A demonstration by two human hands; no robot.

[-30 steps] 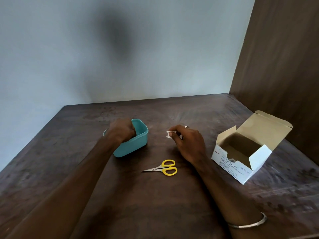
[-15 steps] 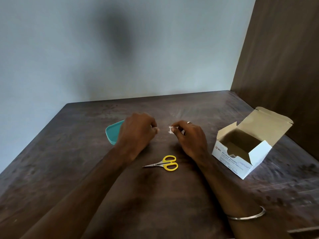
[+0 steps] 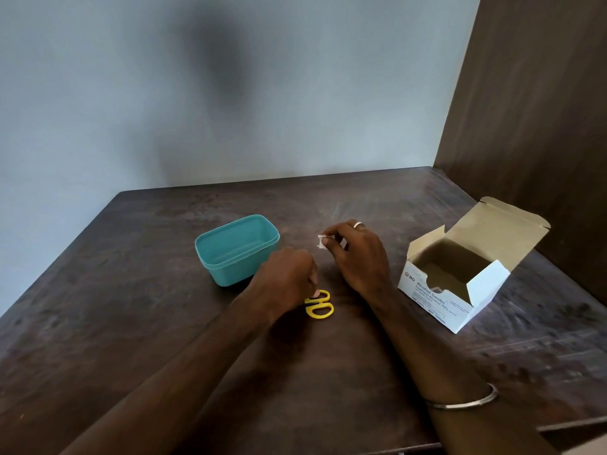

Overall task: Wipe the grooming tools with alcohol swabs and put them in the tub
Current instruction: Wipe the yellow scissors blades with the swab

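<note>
Left hand (image 3: 285,277), frame centre, curls its fingers onto the yellow-handled scissors (image 3: 319,306) on the table (image 3: 131,307); right hand (image 3: 356,254) pinches a white swab (image 3: 322,241). Scissors: light, rigid, likely slippery; grip at the loops. Tub (image 3: 236,251) stands just upper left
</note>
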